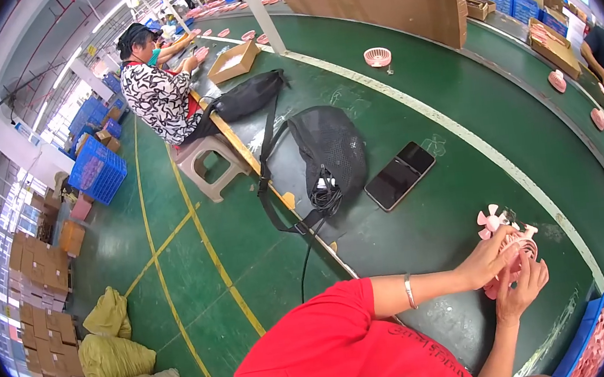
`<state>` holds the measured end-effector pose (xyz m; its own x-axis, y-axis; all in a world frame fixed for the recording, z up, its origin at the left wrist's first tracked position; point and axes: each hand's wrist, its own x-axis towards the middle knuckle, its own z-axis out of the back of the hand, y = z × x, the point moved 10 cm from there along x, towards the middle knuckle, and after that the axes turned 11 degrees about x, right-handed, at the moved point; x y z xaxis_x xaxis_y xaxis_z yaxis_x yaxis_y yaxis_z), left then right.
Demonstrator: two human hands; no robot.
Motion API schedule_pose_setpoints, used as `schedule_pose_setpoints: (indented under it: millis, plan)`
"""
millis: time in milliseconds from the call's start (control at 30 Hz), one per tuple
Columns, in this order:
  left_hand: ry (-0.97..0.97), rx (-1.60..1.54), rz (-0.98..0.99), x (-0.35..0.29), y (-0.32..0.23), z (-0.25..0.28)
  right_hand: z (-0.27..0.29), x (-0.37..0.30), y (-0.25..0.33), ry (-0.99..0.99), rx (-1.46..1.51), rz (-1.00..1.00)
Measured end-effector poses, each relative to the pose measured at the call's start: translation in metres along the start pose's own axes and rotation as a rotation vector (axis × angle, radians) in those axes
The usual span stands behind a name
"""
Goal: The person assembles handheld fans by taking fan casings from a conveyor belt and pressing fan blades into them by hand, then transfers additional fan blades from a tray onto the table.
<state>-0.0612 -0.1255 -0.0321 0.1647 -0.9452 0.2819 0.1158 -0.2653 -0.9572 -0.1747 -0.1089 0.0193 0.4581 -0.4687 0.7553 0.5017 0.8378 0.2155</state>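
A pink round fan housing with a slotted grille (523, 242) is gripped between my two hands over the green work surface. My left hand (487, 259), with a silver bracelet on its wrist, has its fingers curled over the housing's near side. From below, my right hand (523, 292) presses its fingers against the same part. Just beyond my fingers is a small pale pink fan blade (492, 221), beside a dark and white piece that is too small to make out. My hands hide part of the housing.
A smartphone (400, 176) and a black mesh backpack (331, 152) lie on the bench. Another pink fan housing (377, 57) sits farther off on the belt. A blue bin (586, 339) of pink parts stands at lower right. A co-worker (157, 86) sits at far left.
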Motion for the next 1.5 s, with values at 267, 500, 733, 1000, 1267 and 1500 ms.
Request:
schedule_pose_setpoints:
  millis: [267,500,733,1000,1267,1500]
  plan:
    - [0.074,0.036,0.085,0.006,-0.001,-0.003,0.014,-0.005,-0.005,-0.134,-0.059,0.027]
    - [0.042,0.005,-0.001,0.006,-0.005,0.001,-0.004,-0.012,-0.056,-0.162,0.599,-0.507]
    - [0.009,0.199,-0.054,0.003,-0.016,0.001,-0.034,-0.045,-0.084,0.022,0.834,-0.778]
    - [0.009,0.096,0.026,0.0,-0.023,0.012,-0.014,-0.012,-0.04,-0.03,0.513,-0.456]
    - [-0.15,0.254,-0.136,0.013,-0.014,0.019,-0.015,-0.047,-0.119,-0.319,0.974,-1.061]
    - [-0.222,0.566,-0.071,0.03,-0.001,0.048,0.007,-0.07,-0.175,-0.503,0.851,-1.029]
